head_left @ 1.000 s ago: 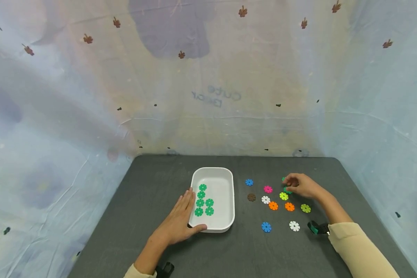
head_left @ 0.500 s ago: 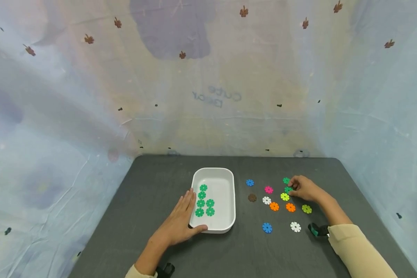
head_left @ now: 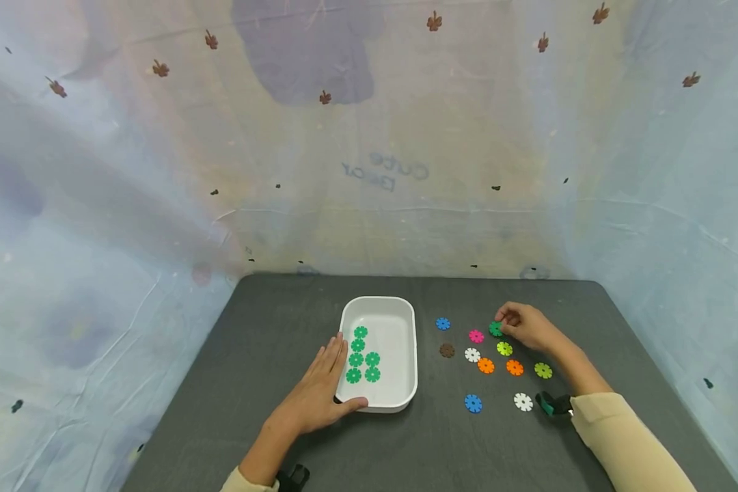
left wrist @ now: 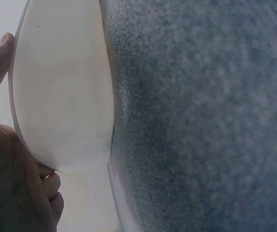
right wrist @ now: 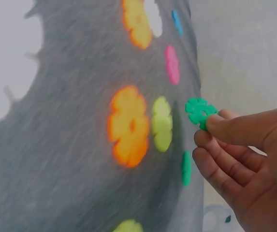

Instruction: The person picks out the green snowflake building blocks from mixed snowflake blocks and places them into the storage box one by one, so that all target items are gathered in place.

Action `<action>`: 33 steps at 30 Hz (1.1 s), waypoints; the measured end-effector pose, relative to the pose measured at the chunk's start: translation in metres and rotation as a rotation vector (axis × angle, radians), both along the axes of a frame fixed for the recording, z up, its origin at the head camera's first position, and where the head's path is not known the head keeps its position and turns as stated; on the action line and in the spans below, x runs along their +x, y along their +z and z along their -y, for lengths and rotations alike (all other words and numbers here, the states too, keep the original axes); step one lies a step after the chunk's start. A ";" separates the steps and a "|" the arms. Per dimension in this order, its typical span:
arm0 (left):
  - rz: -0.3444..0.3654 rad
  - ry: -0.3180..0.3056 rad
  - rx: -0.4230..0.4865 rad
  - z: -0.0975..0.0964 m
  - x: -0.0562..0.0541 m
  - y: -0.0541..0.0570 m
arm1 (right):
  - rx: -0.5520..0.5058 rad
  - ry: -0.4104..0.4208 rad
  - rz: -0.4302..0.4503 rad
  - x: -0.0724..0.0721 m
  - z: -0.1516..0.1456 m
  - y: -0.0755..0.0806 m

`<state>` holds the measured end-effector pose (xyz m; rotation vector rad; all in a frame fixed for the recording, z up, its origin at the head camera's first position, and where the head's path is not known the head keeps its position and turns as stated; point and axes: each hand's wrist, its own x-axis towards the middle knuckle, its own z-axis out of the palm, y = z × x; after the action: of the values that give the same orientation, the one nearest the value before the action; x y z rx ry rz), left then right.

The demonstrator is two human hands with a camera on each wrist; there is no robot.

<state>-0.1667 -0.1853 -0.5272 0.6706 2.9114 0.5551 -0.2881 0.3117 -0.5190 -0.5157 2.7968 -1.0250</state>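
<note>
My left hand (head_left: 320,386) rests along the left side of a white tray (head_left: 406,355), fingers straight, thumb over its front edge. In the left wrist view the tray's wall (left wrist: 65,92) stands beside the thumb and fingers. Several green interlocking flower discs (head_left: 356,359) lie in rows in the tray's left half. On the right, my right hand (head_left: 529,328) pinches a green flower disc (right wrist: 198,111) between thumb and fingertips, raised over the table. Another green disc (right wrist: 186,167) lies below those fingers in the right wrist view; in the head view it is hidden behind the hand.
Around the right hand lie a pink disc (head_left: 476,336), a brown disc (head_left: 447,350), a yellow disc (head_left: 504,348), orange discs (head_left: 514,367), blue discs (head_left: 473,403) and white discs (head_left: 523,402) on the dark grey table (head_left: 430,451). A patterned curtain (head_left: 369,225) hangs behind the table.
My right hand has taken up a green disc from beside the yellow one and moved it slightly to the left. The left hand and the tray have not moved.
</note>
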 end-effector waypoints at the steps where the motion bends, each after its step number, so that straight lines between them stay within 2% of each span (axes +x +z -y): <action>1: -0.002 -0.002 0.000 0.000 0.000 0.000 | -0.003 0.006 -0.003 -0.001 0.003 0.002; 6: -0.002 -0.008 0.008 0.000 0.001 0.002 | -0.039 0.029 -0.031 -0.003 0.018 0.012; 13: -0.001 -0.013 0.006 0.000 0.001 0.002 | -0.116 0.103 -0.022 -0.006 0.041 0.023; 22: -0.010 -0.011 0.010 0.001 0.001 0.001 | -0.142 0.195 -0.044 -0.007 0.079 0.036; 33: -0.014 -0.009 -0.001 0.000 0.001 0.001 | -0.184 0.308 0.000 -0.014 0.134 0.056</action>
<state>-0.1659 -0.1852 -0.5267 0.6897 2.9202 0.5509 -0.3022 0.1779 -0.4628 -0.9322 2.5253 -1.2116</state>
